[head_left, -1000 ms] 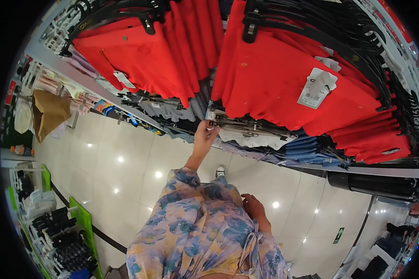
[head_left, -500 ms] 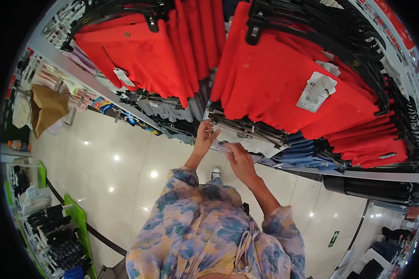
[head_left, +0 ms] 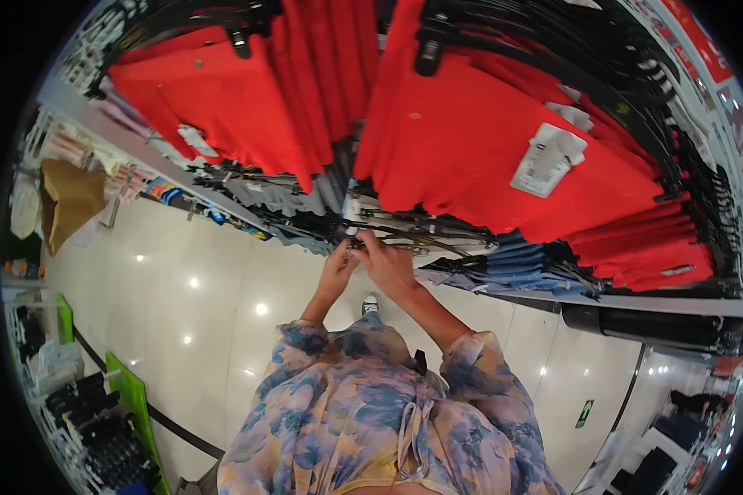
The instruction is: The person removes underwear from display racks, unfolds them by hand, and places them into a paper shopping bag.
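Note:
My left hand (head_left: 335,271) and my right hand (head_left: 385,261) meet at the lower rail of a clothes rack. Both have their fingers closed around the end of a black clip hanger (head_left: 356,243), whose grip is partly hidden by the fingers. More dark hangers and pale garments run off to the right behind my right hand. Just above hang red garments (head_left: 462,140) on black clip hangers, one with a white price tag (head_left: 548,160). Another red group (head_left: 215,99) hangs to the left.
Folded blue garments (head_left: 512,262) hang right of my hands, grey ones (head_left: 272,200) to the left. The rack's pale edge (head_left: 677,302) crosses the right side. A brown paper-like sheet (head_left: 68,202) hangs far left. Shiny tiled floor (head_left: 223,272) lies below, with green-edged shelving (head_left: 128,396) at lower left.
My right hand has moved left and up to join my left hand, which has dropped slightly. Fingers that were apart are now closed at the hanger. The pale garment is less visible.

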A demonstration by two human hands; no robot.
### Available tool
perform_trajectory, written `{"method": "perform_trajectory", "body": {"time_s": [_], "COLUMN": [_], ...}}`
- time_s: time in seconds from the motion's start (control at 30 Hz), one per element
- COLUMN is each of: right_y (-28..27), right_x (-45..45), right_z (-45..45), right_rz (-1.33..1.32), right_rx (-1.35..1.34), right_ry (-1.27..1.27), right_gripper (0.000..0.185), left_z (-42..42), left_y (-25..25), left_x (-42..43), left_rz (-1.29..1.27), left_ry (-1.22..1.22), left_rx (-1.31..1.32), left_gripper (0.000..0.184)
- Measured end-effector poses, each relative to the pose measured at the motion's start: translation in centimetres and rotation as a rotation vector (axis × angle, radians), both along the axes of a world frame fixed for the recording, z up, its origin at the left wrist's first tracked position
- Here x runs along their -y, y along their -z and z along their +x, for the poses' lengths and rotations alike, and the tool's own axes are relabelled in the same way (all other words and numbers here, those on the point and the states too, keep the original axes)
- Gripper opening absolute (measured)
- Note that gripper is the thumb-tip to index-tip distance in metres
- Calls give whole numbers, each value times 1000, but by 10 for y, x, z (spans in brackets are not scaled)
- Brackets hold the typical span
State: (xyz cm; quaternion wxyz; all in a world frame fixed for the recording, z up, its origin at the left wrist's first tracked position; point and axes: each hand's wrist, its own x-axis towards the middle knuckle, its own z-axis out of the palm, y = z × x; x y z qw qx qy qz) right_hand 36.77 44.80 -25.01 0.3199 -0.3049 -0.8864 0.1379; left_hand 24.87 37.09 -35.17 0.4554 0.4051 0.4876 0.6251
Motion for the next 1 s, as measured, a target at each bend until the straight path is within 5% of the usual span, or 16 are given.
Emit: {"method": "perform_trajectory", "body": {"time_s": [0.17,0.23,0.47,0.57,0.63,0.8,0.97,1.0], "right_y": [13,14,36,26,24,12,-24,-29], "right_x": [-1,2,1,1,0,-3,9,8], "right_z": [4,6,15,15,11,7,39,51], "right_rz": [24,-231,-337,-348,-344,-499,-119,-444], "right_rx": [97,365,262,242,226,438,256,204], "right_ry": [37,55,-4,-37,-60,-55,-80,-153], "right_gripper": [21,23,26,28,29,38,55,56], "left_z": [2,11,11,18,42,51,74,76], "left_y": [11,-3,43,45,36,42,45,45], "left_x": [6,7,10,7,5,-6,-30,-35], "left_rz": [-187,-71,-95,-235,-341,-285,-172,-150], "left_ry": [56,50,170,271,44,112,171,179], "left_rx": [-123,-29,12,-361,-191,-119,129,178], "left_gripper": [37,32,22,27,33,45,49,49]}}
